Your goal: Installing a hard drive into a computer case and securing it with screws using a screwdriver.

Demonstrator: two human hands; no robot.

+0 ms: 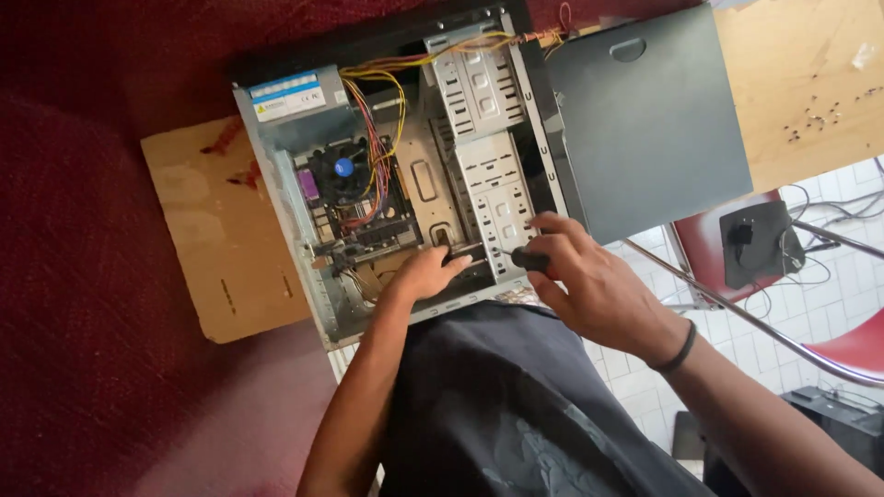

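An open desktop computer case lies on its side on a wooden board. Inside it I see a motherboard with a black fan, coloured cables and a metal drive cage. My left hand reaches into the lower part of the case and rests on a dark part beside the drive cage. My right hand grips a black-handled screwdriver, its tip pointing left at the cage's lower edge. A black band circles my right wrist.
The grey side panel lies to the right of the case. A wooden board sticks out on the left over dark red fabric. At the right are a wooden tabletop with small screws, red chairs, cables and a tiled floor.
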